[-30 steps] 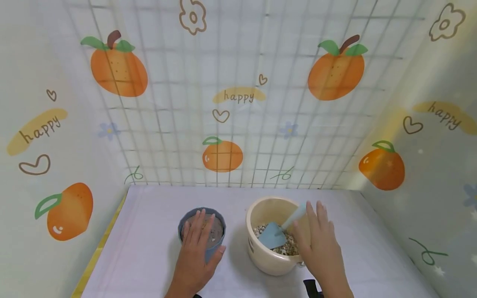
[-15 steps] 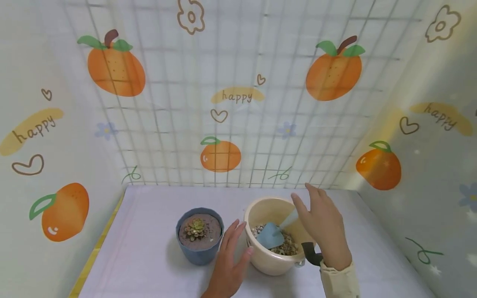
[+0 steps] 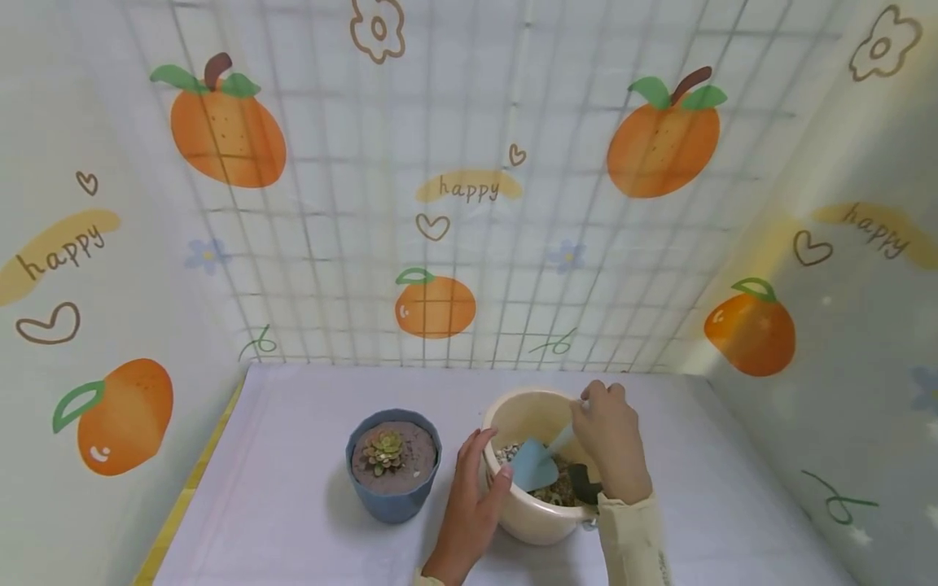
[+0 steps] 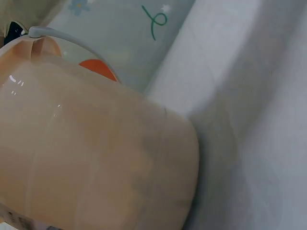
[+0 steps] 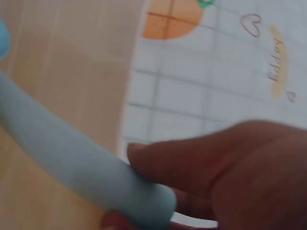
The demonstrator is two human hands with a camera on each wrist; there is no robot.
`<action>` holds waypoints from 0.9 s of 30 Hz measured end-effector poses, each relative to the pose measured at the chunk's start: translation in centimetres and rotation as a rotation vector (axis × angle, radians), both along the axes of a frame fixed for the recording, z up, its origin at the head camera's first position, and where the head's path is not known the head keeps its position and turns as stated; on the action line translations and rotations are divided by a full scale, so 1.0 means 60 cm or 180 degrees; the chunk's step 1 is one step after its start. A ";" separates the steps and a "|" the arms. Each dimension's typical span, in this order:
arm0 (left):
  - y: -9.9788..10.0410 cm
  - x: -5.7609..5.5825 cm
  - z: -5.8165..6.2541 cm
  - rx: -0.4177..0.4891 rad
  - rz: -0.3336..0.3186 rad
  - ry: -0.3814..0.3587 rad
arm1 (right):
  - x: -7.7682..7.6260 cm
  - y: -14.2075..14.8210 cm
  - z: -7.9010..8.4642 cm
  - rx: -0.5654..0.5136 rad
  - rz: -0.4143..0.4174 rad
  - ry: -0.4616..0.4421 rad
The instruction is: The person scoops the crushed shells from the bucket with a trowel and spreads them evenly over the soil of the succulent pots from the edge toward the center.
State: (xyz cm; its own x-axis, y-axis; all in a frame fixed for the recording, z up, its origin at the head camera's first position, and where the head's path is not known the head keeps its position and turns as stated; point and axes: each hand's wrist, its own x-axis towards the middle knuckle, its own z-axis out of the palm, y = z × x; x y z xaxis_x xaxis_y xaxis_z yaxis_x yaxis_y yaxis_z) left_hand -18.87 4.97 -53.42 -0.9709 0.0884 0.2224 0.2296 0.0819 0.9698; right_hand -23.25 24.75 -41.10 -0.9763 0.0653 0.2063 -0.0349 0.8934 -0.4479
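Right hand (image 3: 611, 435) onto trowel (image 3: 541, 461), blade (image 3: 529, 469) leftward

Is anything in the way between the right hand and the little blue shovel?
Nothing that shows. The right hand pinches the blue shovel near the end of its handle. The left hand is across at the rim of the bucket, out of the way.

The pale, lilac-white bench (image 3: 718, 472) is bordered along its left edge by a yellow strip (image 3: 161, 553). On it a blue flowerpot (image 3: 394, 506) is stood upright, and a cream bucket (image 3: 538, 531) is set near it, to the right, the two being separated by a narrow gap.
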 end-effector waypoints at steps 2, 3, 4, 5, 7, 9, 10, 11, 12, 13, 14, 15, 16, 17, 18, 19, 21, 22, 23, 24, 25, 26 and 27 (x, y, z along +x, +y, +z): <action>0.006 -0.002 -0.001 0.0135 -0.0113 -0.0063 | -0.002 0.000 -0.002 -0.0138 0.0013 0.0002; 0.009 -0.003 -0.001 0.0194 -0.0152 -0.0087 | -0.004 0.001 -0.003 -0.0250 0.0029 -0.0016; 0.012 -0.004 -0.001 0.0252 -0.0189 -0.0099 | -0.005 0.000 -0.004 -0.0378 0.0047 -0.0043; 0.015 -0.004 -0.001 0.0305 -0.0210 -0.0113 | -0.007 0.001 -0.007 -0.0509 0.0064 -0.0087; 0.019 -0.004 0.000 0.0354 -0.0206 -0.0104 | -0.010 0.000 -0.011 -0.0758 0.0117 -0.0157; 0.021 -0.004 -0.001 0.0372 -0.0180 -0.0066 | -0.013 -0.003 -0.014 -0.0973 0.0192 -0.0235; 0.021 -0.004 -0.001 0.0378 -0.0171 -0.0051 | -0.015 -0.004 -0.016 -0.1023 0.0229 -0.0250; 0.021 -0.004 -0.002 0.0385 -0.0163 -0.0050 | -0.016 -0.006 -0.017 -0.1056 0.0259 -0.0251; 0.020 -0.004 -0.003 0.0397 -0.0166 -0.0040 | -0.016 -0.009 -0.018 -0.1092 0.0288 -0.0241; 0.019 -0.004 -0.003 0.0411 -0.0169 -0.0028 | -0.017 -0.011 -0.019 -0.1116 0.0313 -0.0236; 0.017 -0.003 -0.004 0.0424 -0.0174 -0.0018 | -0.016 -0.012 -0.019 -0.1158 0.0337 -0.0244; 0.016 -0.003 -0.005 0.0430 -0.0184 -0.0005 | -0.016 -0.014 -0.019 -0.1178 0.0364 -0.0247; 0.013 -0.003 -0.005 0.0438 -0.0184 0.0008 | -0.016 -0.017 -0.019 -0.1188 0.0383 -0.0241; 0.011 -0.004 -0.005 0.0445 -0.0188 0.0017 | -0.017 -0.019 -0.018 -0.1196 0.0393 -0.0216; 0.010 -0.004 -0.005 0.0460 -0.0193 0.0036 | -0.017 -0.021 -0.018 -0.1208 0.0387 -0.0168; 0.009 -0.004 -0.005 0.0473 -0.0204 0.0047 | -0.017 -0.022 -0.018 -0.1217 0.0358 -0.0101; 0.008 -0.005 -0.005 0.0486 -0.0241 0.0050 | -0.015 -0.022 -0.017 -0.1266 0.0272 0.0083; 0.008 -0.005 -0.006 0.0489 -0.0260 0.0047 | -0.015 -0.022 -0.016 -0.1281 0.0218 0.0194; 0.009 -0.005 -0.006 0.0492 -0.0280 0.0045 | -0.014 -0.021 -0.016 -0.1297 0.0188 0.0286; 0.010 -0.005 -0.007 0.0501 -0.0298 0.0044 | -0.014 -0.020 -0.016 -0.1312 0.0175 0.0349; 0.010 -0.005 -0.007 0.0498 -0.0308 0.0041 | -0.014 -0.020 -0.016 -0.1304 0.0188 0.0386; 0.010 -0.005 -0.007 0.0498 -0.0319 0.0040 | -0.014 -0.020 -0.016 -0.1267 0.0234 0.0386; 0.010 -0.005 -0.007 0.0502 -0.0325 0.0042 | -0.016 -0.020 -0.016 -0.1230 0.0305 0.0365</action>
